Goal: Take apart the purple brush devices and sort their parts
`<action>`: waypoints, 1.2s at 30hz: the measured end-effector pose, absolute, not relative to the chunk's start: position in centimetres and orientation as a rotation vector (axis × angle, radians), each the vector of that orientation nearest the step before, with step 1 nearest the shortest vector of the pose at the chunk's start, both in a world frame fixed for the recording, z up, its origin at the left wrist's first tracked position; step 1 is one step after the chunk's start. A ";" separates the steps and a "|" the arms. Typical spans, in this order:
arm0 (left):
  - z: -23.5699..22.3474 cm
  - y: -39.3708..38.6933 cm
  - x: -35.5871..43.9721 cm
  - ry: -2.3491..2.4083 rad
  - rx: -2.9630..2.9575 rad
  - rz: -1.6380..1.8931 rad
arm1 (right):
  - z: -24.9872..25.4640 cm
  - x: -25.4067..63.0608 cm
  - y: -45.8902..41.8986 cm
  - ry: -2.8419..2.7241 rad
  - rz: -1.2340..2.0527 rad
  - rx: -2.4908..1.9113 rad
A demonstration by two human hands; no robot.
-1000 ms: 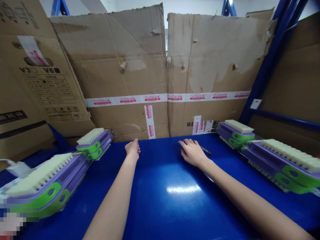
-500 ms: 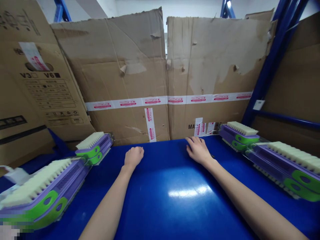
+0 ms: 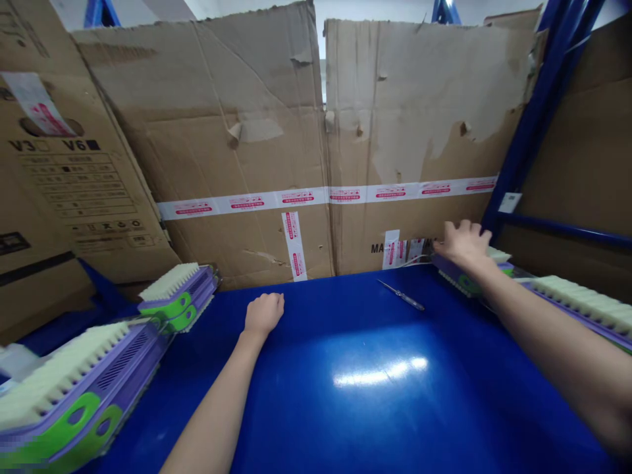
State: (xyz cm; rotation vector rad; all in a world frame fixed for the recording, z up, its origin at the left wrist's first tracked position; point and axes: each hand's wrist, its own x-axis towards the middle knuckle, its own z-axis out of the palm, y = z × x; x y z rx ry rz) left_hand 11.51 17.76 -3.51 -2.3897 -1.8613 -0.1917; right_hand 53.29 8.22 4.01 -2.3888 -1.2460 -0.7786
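Observation:
My left hand rests on the blue tabletop as a closed fist, with nothing showing in it. My right hand is over the far stack of purple-and-green brushes on the right. Its fingers are spread and bent; whether they touch the brushes I cannot tell. The hand and forearm cover part of that stack and its cream bristles. Between my hands lies a slim screwdriver with a clear handle, its thin shaft pointing away to the left.
More cream-bristled brushes lie at the near right, far left and near left. Cardboard sheets stand along the back, and a printed carton leans at the left. A blue metal post rises at the right.
My right hand has moved right from the table's far middle to the far right brushes, uncovering the screwdriver. My left fist has stayed in place. The view has shifted slightly.

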 end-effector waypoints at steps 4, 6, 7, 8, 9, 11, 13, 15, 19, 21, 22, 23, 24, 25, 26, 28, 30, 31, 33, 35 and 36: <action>-3.8 17.9 11.5 -1.870 -2.372 -0.210 | 4.7 56.1 8.3 -1.035 -0.400 -2.591; -3.9 18.0 11.5 -1.875 -2.365 -0.216 | 5.1 56.6 8.3 -0.921 -0.192 -2.668; -3.9 18.0 11.5 -1.878 -2.361 -0.219 | 5.4 56.7 8.3 -0.886 -0.118 -2.690; -3.9 18.0 11.5 -1.882 -2.357 -0.224 | 5.6 56.8 8.3 -0.874 -0.067 -2.702; -3.9 18.0 11.5 -1.884 -2.355 -0.228 | 5.8 56.7 8.2 -0.878 -0.042 -2.707; -3.9 18.0 11.5 -1.884 -2.355 -0.234 | 6.2 56.4 8.1 -0.908 -0.077 -2.713; -3.9 18.0 11.5 -1.882 -2.357 -0.236 | 6.3 55.7 7.9 -0.955 -0.223 -2.716; -3.9 18.0 11.5 -1.880 -2.360 -0.233 | 6.3 54.5 7.7 -1.025 -0.413 -2.684; -4.0 18.0 11.6 -1.874 -2.363 -0.237 | 5.8 50.5 7.7 -1.322 -0.592 -2.523; -4.0 17.8 11.6 -1.870 -2.361 -0.249 | 5.1 48.1 7.8 -1.492 -0.513 -2.432; -4.0 17.7 11.6 -1.866 -2.361 -0.253 | 4.6 46.9 7.9 -1.594 -0.423 -2.374; -4.0 17.5 11.6 -1.860 -2.365 -0.255 | 4.0 45.7 8.1 -1.738 -0.321 -2.281; -4.0 17.3 11.6 -1.850 -2.371 -0.254 | 3.3 44.6 8.2 -1.890 -0.240 -2.165; -3.9 17.1 11.7 -1.838 -2.377 -0.253 | 2.6 43.5 8.4 -2.001 -0.190 -2.074; -3.9 17.0 11.7 -1.824 -2.385 -0.251 | 1.9 42.5 8.6 -2.058 -0.160 -2.034; -3.9 16.6 11.8 -1.794 -2.401 -0.248 | 0.7 40.8 9.0 -2.120 -0.120 -2.007; -3.8 16.5 11.8 -1.766 -2.410 -0.253 | -0.2 39.8 9.3 -2.124 -0.077 -1.997; -3.8 16.4 11.9 -1.758 -2.411 -0.254 | -0.5 39.6 9.4 -2.117 -0.061 -1.991; -3.8 16.4 12.0 -1.756 -2.414 -0.255 | -0.8 39.5 9.6 -2.106 -0.046 -1.970; -3.7 16.4 12.0 -1.775 -2.414 -0.253 | -1.0 39.9 9.5 -2.096 -0.053 -1.942; -3.7 16.5 12.0 -1.786 -2.413 -0.253 | -1.0 40.2 9.3 -2.092 -0.055 -1.925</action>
